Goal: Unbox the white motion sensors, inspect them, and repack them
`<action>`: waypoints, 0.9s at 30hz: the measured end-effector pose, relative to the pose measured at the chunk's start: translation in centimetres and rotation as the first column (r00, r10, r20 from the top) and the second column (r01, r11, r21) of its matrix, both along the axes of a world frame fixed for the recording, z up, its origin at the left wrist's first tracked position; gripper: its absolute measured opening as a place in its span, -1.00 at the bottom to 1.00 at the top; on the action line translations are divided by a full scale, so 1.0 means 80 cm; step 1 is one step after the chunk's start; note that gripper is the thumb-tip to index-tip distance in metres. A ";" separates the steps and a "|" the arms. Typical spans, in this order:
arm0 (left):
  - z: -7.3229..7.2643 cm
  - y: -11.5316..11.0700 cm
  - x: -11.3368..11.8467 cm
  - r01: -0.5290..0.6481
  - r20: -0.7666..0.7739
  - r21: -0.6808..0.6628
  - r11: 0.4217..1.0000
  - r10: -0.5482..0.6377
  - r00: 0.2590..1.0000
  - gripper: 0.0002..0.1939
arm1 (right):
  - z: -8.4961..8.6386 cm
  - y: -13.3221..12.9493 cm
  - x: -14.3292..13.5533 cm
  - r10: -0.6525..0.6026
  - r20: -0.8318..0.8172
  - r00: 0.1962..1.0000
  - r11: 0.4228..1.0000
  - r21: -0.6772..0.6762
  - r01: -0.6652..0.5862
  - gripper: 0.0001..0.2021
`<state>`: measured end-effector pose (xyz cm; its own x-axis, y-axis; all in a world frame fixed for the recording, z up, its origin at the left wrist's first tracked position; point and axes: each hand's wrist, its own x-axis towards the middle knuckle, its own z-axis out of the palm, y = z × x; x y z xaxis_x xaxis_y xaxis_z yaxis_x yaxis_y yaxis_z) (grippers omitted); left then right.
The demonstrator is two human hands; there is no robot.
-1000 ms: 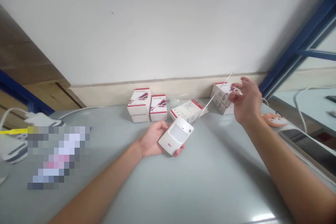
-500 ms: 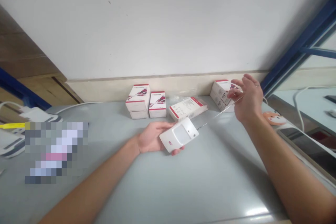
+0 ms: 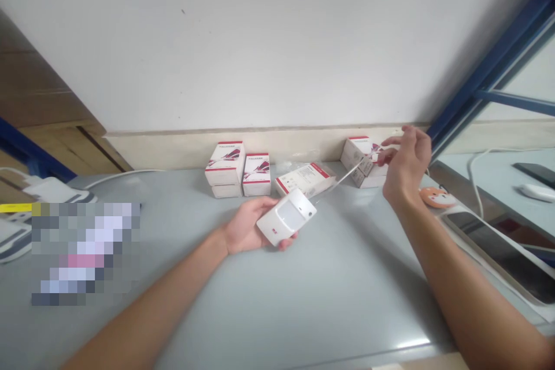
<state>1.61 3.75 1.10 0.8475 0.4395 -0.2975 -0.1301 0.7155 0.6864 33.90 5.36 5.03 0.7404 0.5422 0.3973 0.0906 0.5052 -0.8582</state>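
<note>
My left hand point(image 3: 247, 225) is closed around a white motion sensor point(image 3: 287, 217), thumb over its upper edge and fingertips showing below. The sensor lies tilted, its rectangular lens facing up. From its right end a thin, shiny, antenna-like rod point(image 3: 342, 178) slants up to my right hand point(image 3: 410, 165). The right fingers pinch the rod's far end, raised above the table. Whether the rod is joined to the sensor is too blurred to tell.
White-and-red boxes point(image 3: 224, 163) line the wall, with another small stack point(image 3: 359, 162) to the right. A flat box point(image 3: 306, 179) lies behind the sensor. At right are a phone point(image 3: 498, 254) and an orange round item point(image 3: 437, 197). A white plug point(image 3: 50, 188) and pixelated object lie left.
The rod now reaches down close to the sensor's end and shows more clearly. Both hands and the sensor sit slightly further left in view; the right fingers have shifted a little.
</note>
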 end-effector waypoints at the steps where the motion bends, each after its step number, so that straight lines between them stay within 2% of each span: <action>1: -0.001 0.000 0.000 -0.016 0.019 -0.003 1.000 0.016 1.000 -0.50 | 0.000 -0.002 -0.005 -0.010 0.063 0.998 1.000 0.000 0.010 -0.67; 6: -0.004 0.001 -0.001 -0.022 0.056 -0.027 0.999 0.023 0.998 -0.47 | 0.000 -0.012 -0.021 -0.020 0.302 0.953 0.999 -0.032 0.031 -0.74; 10: -0.003 0.001 -0.002 -0.023 0.053 -0.036 0.999 0.025 0.998 -0.50 | -0.004 -0.016 -0.019 -0.191 0.502 0.844 0.974 -0.007 0.224 -0.68; 13: -0.004 0.002 -0.003 -0.011 0.049 -0.024 1.000 0.012 0.999 -0.51 | -0.008 -0.014 -0.012 -0.261 0.564 0.783 0.949 0.003 0.314 -0.64; 22: 0.000 0.000 -0.001 0.045 -0.003 0.025 0.999 -0.045 0.999 -0.54 | -0.020 -0.010 -0.007 -0.183 0.579 0.795 0.977 0.014 0.214 -0.64; 27: -0.001 0.003 -0.001 0.065 -0.015 0.013 0.998 -0.065 0.998 -0.50 | -0.017 -0.013 -0.014 -0.170 0.612 0.772 0.980 0.022 0.199 -0.62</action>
